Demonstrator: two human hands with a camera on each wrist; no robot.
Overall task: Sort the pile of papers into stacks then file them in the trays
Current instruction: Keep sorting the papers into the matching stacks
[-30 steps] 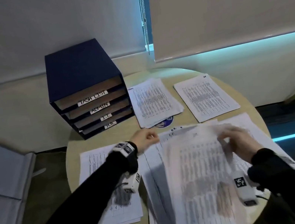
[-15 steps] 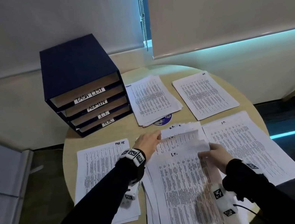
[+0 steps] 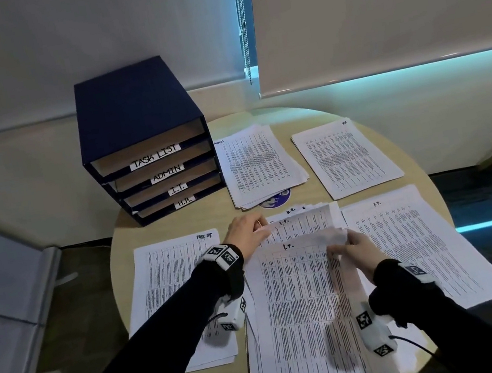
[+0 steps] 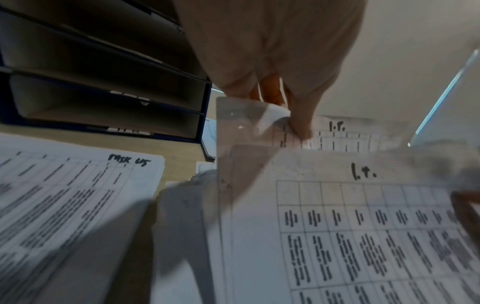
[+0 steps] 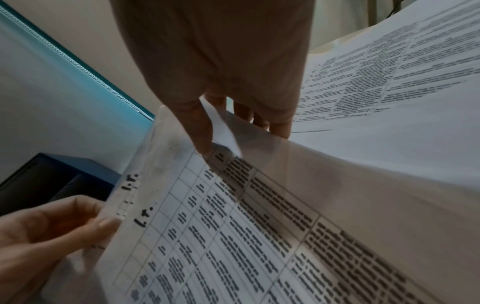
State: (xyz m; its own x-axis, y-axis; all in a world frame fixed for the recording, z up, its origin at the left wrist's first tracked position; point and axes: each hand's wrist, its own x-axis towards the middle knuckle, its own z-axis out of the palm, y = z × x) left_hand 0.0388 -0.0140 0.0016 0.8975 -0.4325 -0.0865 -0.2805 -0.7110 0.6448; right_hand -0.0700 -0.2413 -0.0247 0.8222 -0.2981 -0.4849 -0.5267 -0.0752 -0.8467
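Papers (image 3: 304, 307): one central pile, four sorted stacks, four trays (image 3: 159, 181).

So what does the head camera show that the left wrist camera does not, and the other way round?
Only the head view shows the round table, the right hand pinching the curled corner of the top sheet, the far stacks, and the tray labels TASK LIST, ADMIN, I.T. and H.R.

Only the left wrist view shows the left thumb pressing on the lifted sheet underneath, with the fingers behind it.

Both show the left hand, the blue tray box, the stack marked "task list", and "I.T." written on the top sheets.
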